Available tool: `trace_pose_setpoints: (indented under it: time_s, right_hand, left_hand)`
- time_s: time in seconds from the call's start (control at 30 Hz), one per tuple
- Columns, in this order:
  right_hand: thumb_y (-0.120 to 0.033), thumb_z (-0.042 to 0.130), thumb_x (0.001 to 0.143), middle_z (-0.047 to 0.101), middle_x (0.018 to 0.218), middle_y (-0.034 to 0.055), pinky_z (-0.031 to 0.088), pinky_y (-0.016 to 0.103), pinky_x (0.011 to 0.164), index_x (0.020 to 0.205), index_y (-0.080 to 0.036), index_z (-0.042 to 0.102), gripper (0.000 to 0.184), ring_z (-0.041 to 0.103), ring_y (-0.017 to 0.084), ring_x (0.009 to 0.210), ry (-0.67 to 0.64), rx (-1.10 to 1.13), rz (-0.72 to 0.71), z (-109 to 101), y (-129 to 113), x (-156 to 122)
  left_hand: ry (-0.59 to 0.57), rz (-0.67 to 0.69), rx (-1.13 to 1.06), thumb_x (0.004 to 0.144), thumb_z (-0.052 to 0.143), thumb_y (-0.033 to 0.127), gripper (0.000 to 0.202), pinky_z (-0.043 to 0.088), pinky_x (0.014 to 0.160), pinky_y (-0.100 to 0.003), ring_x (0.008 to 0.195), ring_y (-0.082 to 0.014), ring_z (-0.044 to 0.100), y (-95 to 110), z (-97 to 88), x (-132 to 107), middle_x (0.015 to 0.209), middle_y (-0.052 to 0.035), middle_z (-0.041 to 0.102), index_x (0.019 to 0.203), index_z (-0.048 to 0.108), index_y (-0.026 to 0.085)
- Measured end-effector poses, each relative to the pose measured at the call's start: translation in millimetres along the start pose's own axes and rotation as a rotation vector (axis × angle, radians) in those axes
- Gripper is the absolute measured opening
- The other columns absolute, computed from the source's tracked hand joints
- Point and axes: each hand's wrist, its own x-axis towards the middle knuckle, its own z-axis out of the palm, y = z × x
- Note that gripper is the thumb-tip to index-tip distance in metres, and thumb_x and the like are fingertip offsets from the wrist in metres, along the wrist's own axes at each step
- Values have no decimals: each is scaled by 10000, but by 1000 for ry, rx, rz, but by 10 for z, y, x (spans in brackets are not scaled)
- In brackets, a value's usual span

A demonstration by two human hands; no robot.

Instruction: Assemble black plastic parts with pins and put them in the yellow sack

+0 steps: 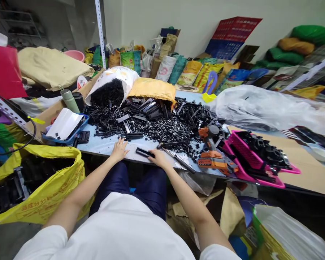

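Note:
My left hand (119,150) lies at the front edge of the table, its fingers stretched out toward the pile, with nothing in it. My right hand (158,158) has thumb and fingers at the right end of a short black plastic bar (144,152) that lies on the table edge. Just right of that hand is a hammer (180,160) with a dark grip. Beyond both hands spreads a heap of small black parts (168,131), with longer black plastic strips (148,108) on top toward the back.
An orange cordless drill (212,160) stands right of the hammer, beside pink baskets (276,183) of black parts. White (111,76) and orange (151,88) sacks spill onto the table. At left are a blue tray (67,140), a green bottle (70,101) and a yellow sack (56,153).

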Motion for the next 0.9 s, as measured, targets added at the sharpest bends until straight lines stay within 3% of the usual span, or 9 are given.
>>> trace_pose_setpoints:
  time_s: [0.07, 0.17, 0.27, 0.43, 0.53, 0.63, 0.73, 0.8, 0.9]
  right_hand:
    - [-462, 568, 823, 582, 1114, 108, 367, 353, 914, 1207, -209, 564, 460, 506, 242, 1067, 12, -203, -60, 59, 34, 100]
    - [-520, 486, 866, 560, 1122, 107, 349, 343, 892, 1253, -217, 523, 493, 483, 235, 1066, 22, -315, -127, 117, 130, 437]
    - [-527, 446, 885, 557, 1109, 106, 340, 336, 844, 1249, -215, 521, 486, 472, 232, 1032, 70, -371, -134, 89, 310, 919]
    - [-567, 393, 889, 562, 1079, 111, 312, 341, 822, 1253, -210, 523, 527, 466, 226, 986, 71, -420, -247, -79, 631, 1670]
    - [-573, 421, 876, 566, 1078, 104, 310, 347, 834, 1242, -207, 541, 531, 467, 230, 989, 8, -398, -306, -152, 688, 1964]
    - [-543, 472, 867, 573, 1069, 110, 325, 352, 842, 1178, -190, 588, 485, 471, 248, 1009, -8, -335, -205, -179, 634, 2075]
    - [-522, 511, 847, 583, 1045, 116, 355, 341, 842, 1087, -165, 623, 445, 495, 245, 999, -20, -173, -59, -211, 535, 1959]
    - [-534, 512, 834, 598, 1009, 102, 380, 320, 812, 1043, -161, 623, 442, 523, 223, 944, -59, 26, 31, -238, 464, 1779]
    - [-575, 478, 822, 616, 875, 46, 397, 283, 711, 952, -171, 616, 446, 538, 174, 788, -132, 375, 137, -246, 346, 1454]
  left_hand:
    - [-17, 98, 79, 868, 513, 376, 552, 142, 1088, -581, 1397, -331, 110, -22, 99, 286, 1501, -142, 225, 1375, 394, 195]
    - [-94, 277, 156, 901, 448, 402, 521, 9, 1065, -645, 1406, -295, 104, -110, 303, 774, 1523, -54, 196, 1403, 329, 325]
    - [-135, 387, 191, 919, 419, 370, 509, 0, 1060, -650, 1409, -270, 109, -261, 515, 1312, 1524, -8, 197, 1406, 274, 399]
    - [-49, 285, 229, 915, 431, 352, 536, 30, 1070, -628, 1411, -277, 89, -548, 682, 2274, 1534, -38, 152, 1420, 253, 381]
    - [-49, 243, 234, 915, 420, 386, 535, -1, 1086, -592, 1414, -256, 88, -611, 670, 2656, 1534, -59, 152, 1425, 266, 343]
    - [-86, 196, 204, 901, 426, 408, 541, -22, 1076, -606, 1408, -267, 111, -580, 610, 2725, 1520, -74, 203, 1419, 298, 313]
    - [-43, 109, 144, 878, 443, 333, 551, 19, 1085, -591, 1386, -284, 166, -556, 481, 2560, 1494, -87, 270, 1410, 325, 252]
    - [88, -136, 100, 857, 431, 233, 555, 121, 1086, -545, 1357, -299, 217, -621, 356, 2420, 1472, -130, 297, 1400, 331, 172]
    - [272, -639, 33, 830, 407, 143, 499, 256, 1020, -514, 1285, -338, 303, -890, 152, 2283, 1389, -220, 365, 1323, 386, 66]
